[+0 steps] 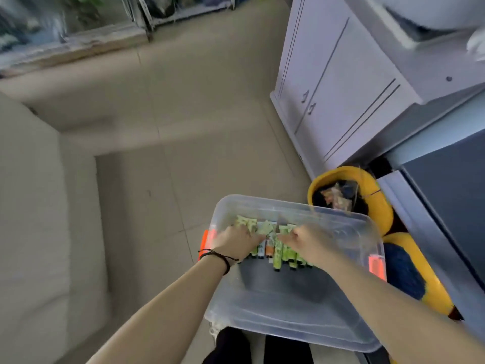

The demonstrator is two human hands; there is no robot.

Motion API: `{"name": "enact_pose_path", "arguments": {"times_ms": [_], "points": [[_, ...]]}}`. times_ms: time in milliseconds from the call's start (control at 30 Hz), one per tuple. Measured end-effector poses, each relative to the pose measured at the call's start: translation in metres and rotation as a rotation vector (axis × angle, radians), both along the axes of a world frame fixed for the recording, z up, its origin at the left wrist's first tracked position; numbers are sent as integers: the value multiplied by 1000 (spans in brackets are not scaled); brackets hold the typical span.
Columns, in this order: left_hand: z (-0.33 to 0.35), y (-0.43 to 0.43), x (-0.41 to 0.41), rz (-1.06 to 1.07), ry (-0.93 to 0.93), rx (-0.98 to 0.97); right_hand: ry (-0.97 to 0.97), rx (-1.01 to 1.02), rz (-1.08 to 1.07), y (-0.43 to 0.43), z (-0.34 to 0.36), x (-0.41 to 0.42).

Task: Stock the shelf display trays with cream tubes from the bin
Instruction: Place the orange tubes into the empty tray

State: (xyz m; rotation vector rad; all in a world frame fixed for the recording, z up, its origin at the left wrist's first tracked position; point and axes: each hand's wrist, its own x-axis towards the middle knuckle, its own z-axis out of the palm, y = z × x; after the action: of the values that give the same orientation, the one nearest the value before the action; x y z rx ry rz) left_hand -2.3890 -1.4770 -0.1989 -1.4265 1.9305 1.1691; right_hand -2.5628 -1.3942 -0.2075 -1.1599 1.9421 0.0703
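- Gathering a batch looks like the step in hand: the left hand (235, 241) and the right hand (308, 241) both rest on the cream tubes (278, 254), which lie in a row at the far end of the bin (288, 321).
- Blur hides the fingers, so I cannot tell whether either hand has closed round any tubes.
- To do it well, press the row in from both sides, keep the tubes parallel and lift a modest bundle.
- Tubes: slim, flat-crimped, mostly green, one orange, with dark caps toward the person; probably soft-walled and slippery.
- Bin: clear, round-cornered plastic with orange latches (376, 266).
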Motion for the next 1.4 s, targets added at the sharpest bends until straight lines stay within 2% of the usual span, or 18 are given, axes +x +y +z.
{"name": "enact_pose_path", "arguments": {"times_ms": [200,367,500,867,1067,1233,1400], "points": [[-81,16,-21,235,152,123,-70,47,-197,8,-87,3],[-126,37,-39,287,174,236,-176,67,-348,-2,-133,8],[-143,49,-41,289,94,97,-208,81,-366,-10,-151,13],[-173,52,-53,407,35,-160,-55,115,-548,-25,-176,11],[-178,44,-54,299,-53,-189,-180,129,-711,-22,-176,3],[-174,46,-61,193,-151,-178,-257,108,-749,-7,-174,-4],[-172,53,-65,91,-106,-195,-269,32,-751,5,-172,-9]]}}
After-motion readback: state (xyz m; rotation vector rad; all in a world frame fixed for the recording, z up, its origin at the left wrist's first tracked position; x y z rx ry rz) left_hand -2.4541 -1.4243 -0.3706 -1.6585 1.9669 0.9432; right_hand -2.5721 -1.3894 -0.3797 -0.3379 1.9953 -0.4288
